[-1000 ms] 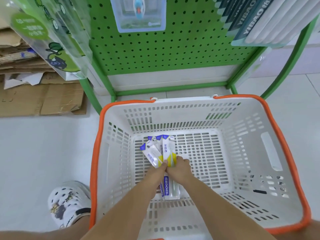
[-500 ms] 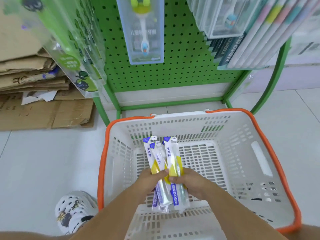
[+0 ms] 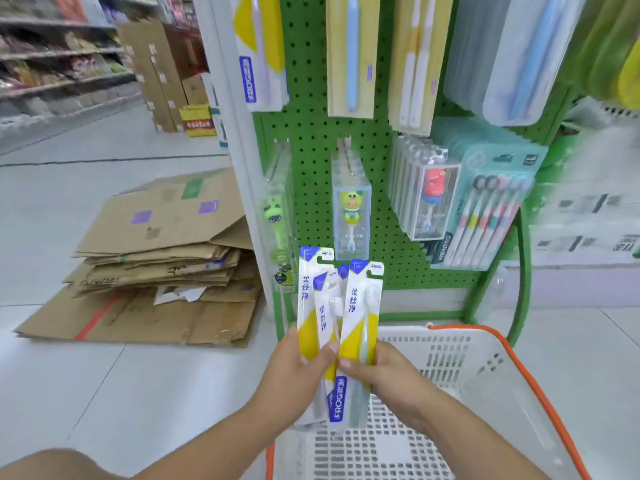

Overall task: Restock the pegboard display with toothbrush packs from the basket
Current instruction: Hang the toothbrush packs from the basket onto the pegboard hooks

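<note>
Both hands hold a fanned bunch of white, yellow and blue toothbrush packs (image 3: pixel 337 306) upright in front of the green pegboard (image 3: pixel 311 168). My left hand (image 3: pixel 294 372) grips the left packs, thumb across their front. My right hand (image 3: pixel 377 372) pinches the rightmost pack near its lower half. The packs' hanging tabs point up, just below a boxed children's toothbrush (image 3: pixel 351 216). The white basket with an orange rim (image 3: pixel 512 355) stands on the floor below my hands; what shows of its bottom is bare.
Other toothbrush packs hang across the pegboard: yellow and white cards at the top (image 3: pixel 349 53), clear boxes and a multi-brush pack at right (image 3: pixel 485 202). Flattened cardboard (image 3: pixel 156 265) is stacked on the floor to the left. Store shelves (image 3: pixel 52 53) line the far left.
Both hands have lifted the packs out of the basket and up in front of the pegboard. My view has tilted upward from the basket to the display.
</note>
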